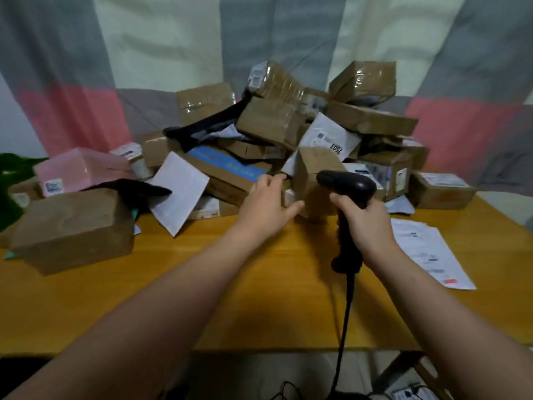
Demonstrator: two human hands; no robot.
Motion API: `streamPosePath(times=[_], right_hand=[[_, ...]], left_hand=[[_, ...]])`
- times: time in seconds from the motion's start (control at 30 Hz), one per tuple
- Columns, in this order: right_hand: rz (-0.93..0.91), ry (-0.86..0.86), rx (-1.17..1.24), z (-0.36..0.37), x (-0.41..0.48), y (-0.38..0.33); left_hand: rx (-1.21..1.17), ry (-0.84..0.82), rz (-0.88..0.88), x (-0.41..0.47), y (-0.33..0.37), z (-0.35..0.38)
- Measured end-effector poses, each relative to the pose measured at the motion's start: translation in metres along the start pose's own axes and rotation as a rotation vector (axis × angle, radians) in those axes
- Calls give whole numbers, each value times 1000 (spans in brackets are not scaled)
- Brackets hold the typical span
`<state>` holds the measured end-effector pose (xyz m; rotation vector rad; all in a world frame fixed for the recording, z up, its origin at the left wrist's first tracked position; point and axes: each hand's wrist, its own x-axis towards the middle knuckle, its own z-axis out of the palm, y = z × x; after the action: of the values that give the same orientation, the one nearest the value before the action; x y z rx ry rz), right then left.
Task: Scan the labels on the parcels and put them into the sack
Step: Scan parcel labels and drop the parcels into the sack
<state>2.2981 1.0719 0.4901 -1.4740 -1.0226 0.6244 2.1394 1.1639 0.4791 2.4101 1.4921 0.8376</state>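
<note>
A heap of brown cardboard parcels [271, 119] and white mailers covers the back of a wooden table [230, 284]. My right hand [366, 217] grips a black handheld scanner [346, 183] by its handle, its head aimed left at a small brown box [314, 171] at the front of the heap. My left hand [268, 203] reaches to that box with fingers spread, its fingertips at the box's left side and the thumb below it. No sack is in view.
A large brown box [72, 226] and a pink parcel [80, 168] lie at the left. A white mailer [178, 194] leans beside them. A flat white mailer [427, 249] lies at the right. The scanner's cable [343, 336] hangs over the table's front edge.
</note>
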Motion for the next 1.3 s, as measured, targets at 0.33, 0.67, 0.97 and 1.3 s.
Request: streamPosePath(times=[0.33, 0.67, 0.97, 1.3], right_hand=[[98, 85, 139, -48, 38, 14], [123, 5, 189, -51, 3, 10], [149, -135, 148, -5, -41, 26], [-23, -323, 136, 32, -64, -3]], left_hand=[[205, -97, -72, 77, 71, 38], [-312, 105, -97, 13, 14, -12], [-635, 115, -229, -94, -72, -31], [-352, 22, 6, -77, -48, -99]])
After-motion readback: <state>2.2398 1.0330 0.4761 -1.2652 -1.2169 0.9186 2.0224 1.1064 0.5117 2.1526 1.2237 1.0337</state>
